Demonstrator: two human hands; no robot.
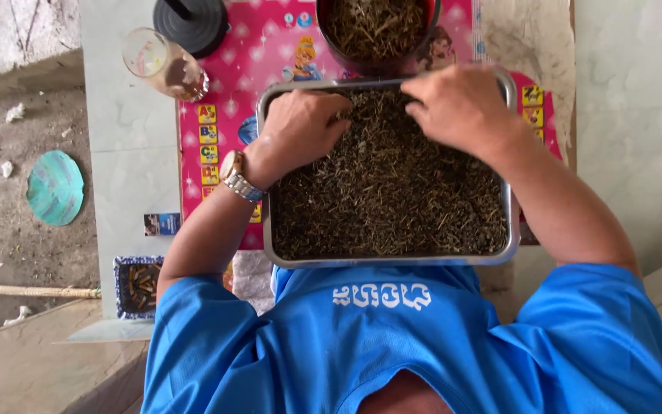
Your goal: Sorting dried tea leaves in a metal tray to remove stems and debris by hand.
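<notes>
Shiny metal tray (pixel 389 260) — dry, rough herbs (pixel 389 199).

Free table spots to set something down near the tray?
Bare grey tabletop between the glass and the small blue dish. Pink mat strip between black lid and bowl. Crowded: metal tray, both hands in it.

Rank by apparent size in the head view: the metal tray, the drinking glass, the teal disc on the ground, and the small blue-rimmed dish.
1. Metal tray, by far the largest.
2. Teal disc.
3. Small blue-rimmed dish and drinking glass: these look alike, and the tilted glass sits nearer the camera than the disc, so I won't rank them.
</notes>
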